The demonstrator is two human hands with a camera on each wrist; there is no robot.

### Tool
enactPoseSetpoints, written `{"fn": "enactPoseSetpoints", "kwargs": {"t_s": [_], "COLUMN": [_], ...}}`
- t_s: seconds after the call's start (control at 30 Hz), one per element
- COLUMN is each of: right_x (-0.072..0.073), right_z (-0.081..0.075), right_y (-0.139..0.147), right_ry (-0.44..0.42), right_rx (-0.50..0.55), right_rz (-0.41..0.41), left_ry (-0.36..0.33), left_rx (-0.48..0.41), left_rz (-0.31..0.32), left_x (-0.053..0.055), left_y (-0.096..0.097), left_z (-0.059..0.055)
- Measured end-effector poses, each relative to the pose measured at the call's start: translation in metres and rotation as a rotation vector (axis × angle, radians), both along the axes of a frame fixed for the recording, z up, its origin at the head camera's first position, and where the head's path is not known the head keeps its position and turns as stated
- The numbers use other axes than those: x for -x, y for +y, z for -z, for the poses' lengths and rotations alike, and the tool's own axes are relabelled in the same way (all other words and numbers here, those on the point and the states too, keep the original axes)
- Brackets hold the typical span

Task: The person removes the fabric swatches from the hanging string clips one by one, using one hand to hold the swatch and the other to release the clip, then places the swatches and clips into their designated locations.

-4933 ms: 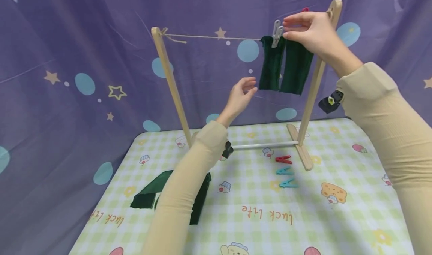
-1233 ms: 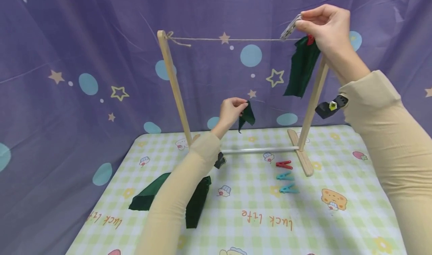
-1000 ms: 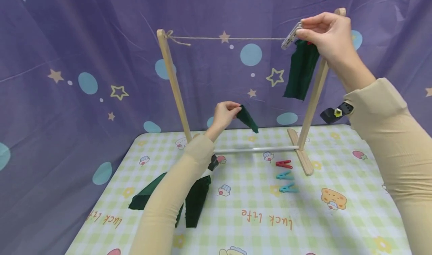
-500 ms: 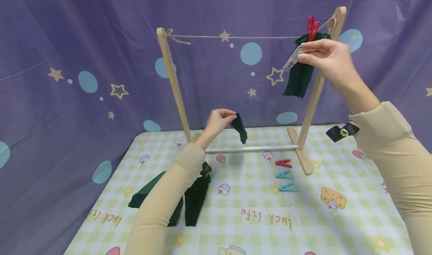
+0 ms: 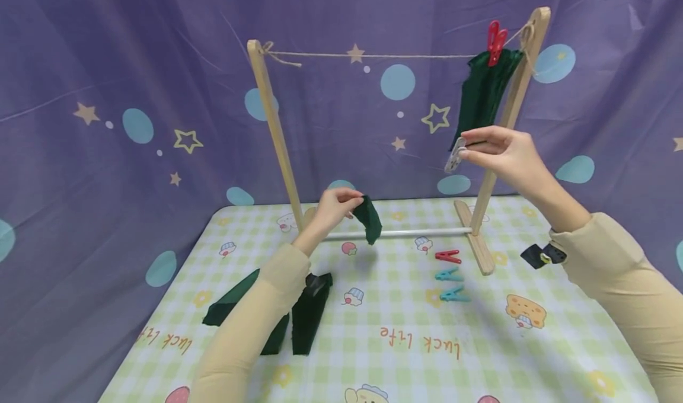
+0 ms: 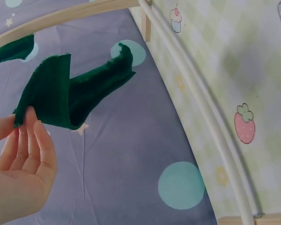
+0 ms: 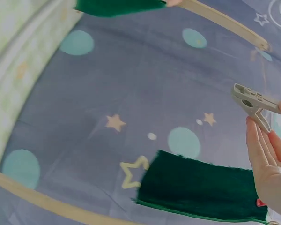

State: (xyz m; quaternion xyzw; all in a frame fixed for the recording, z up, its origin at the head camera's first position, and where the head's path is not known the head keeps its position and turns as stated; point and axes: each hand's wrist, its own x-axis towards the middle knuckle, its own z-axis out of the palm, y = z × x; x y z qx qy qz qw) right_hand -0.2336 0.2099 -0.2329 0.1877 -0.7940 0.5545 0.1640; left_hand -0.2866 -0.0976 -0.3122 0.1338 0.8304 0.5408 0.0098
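Note:
My left hand (image 5: pixel 332 208) pinches the edge of a small dark green cloth (image 5: pixel 369 219), which hangs folded over in the air before the rack; the left wrist view shows this cloth (image 6: pixel 51 91) between thumb and fingers. My right hand (image 5: pixel 504 151) holds a grey clothespin (image 5: pixel 455 156) by its handles, with no cloth in its tip. Behind it another green cloth (image 5: pixel 484 92) hangs at the right end of the string (image 5: pixel 368 54), clipped by a red clothespin (image 5: pixel 496 44). More green cloth (image 5: pixel 311 317) lies on the table, partly hidden behind my left sleeve.
The wooden rack's left post (image 5: pixel 274 133) and right post (image 5: pixel 512 109) carry the string, with a white bar (image 5: pixel 411 233) low between them. On the checked tablecloth (image 5: pixel 395 367) lie a red clothespin (image 5: pixel 447 256) and two blue clothespins (image 5: pixel 449 274). A purple curtain (image 5: pixel 331 12) hangs behind.
The grey clothespin came off the string in my right hand, which then lowered. One green cloth left the line and is in my left hand, which moved down and left.

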Motion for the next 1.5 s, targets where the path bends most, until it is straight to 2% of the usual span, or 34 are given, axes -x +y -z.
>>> {"fn": "enactPoseSetpoints", "kwargs": {"t_s": [0.13, 0.23, 0.4, 0.53, 0.67, 0.8, 1.0, 1.27, 1.5], "right_x": [-0.006, -0.009, -0.015, -0.019, -0.02, -0.021, -0.028, -0.038, -0.042], "right_z": [0.017, 0.027, 0.044, 0.061, 0.08, 0.095, 0.112, 0.143, 0.157], "right_y": [0.002, 0.004, 0.007, 0.008, 0.009, 0.01, 0.009, 0.011, 0.015], "right_ry": [-0.041, -0.074, -0.122, -0.17, -0.213, -0.245, -0.278, -0.348, -0.389], "right_rx": [-0.074, -0.086, -0.073, -0.072, -0.077, -0.066, -0.089, -0.101, -0.135], "right_rz": [0.024, 0.04, 0.047, 0.013, -0.056, -0.107, -0.139, -0.187, -0.183], "left_ry": [0.023, 0.026, -0.008, -0.005, -0.013, -0.021, -0.032, -0.057, -0.088], "left_rx": [-0.005, -0.013, -0.007, -0.014, -0.038, -0.039, 0.015, 0.084, 0.033], "left_rz": [0.001, -0.011, -0.03, -0.009, 0.03, 0.039, 0.033, 0.033, 0.049], "left_x": [-0.004, -0.007, -0.016, -0.024, -0.032, -0.039, -0.044, -0.053, -0.058], "left_y": [-0.008, -0.012, -0.017, -0.022, -0.026, -0.028, -0.031, -0.036, -0.041], "left_z": [0.003, 0.003, 0.008, 0.017, 0.025, 0.031, 0.039, 0.053, 0.061]}}
